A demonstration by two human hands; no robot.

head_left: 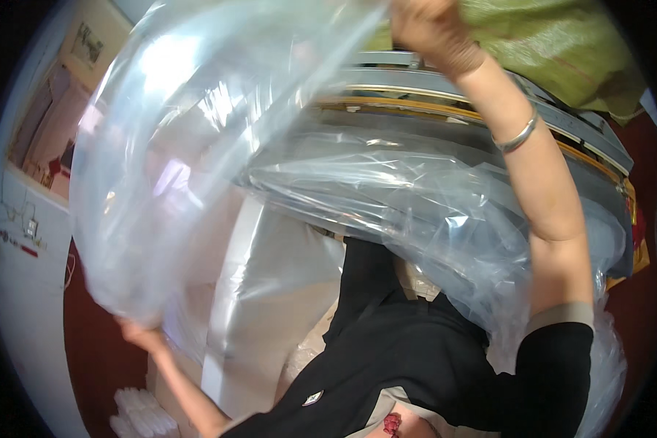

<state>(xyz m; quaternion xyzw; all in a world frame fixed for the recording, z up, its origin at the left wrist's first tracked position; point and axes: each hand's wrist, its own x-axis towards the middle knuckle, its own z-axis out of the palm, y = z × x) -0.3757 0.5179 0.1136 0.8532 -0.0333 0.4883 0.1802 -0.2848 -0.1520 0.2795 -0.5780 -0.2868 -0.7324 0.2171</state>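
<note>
Fingers (126, 325) of left hand (143, 336) and right hand (432, 31) grip glossy, billowing clear film (197, 146); grey rails (423, 85) crowd its right edge.

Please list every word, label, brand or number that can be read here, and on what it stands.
None can be read.
Badge on the black top: too small to read.
Dark print at the upper left: too blurred.
Yellow and red item near the right edge: too blurred.
Clear plastic: no lettering visible.
</note>
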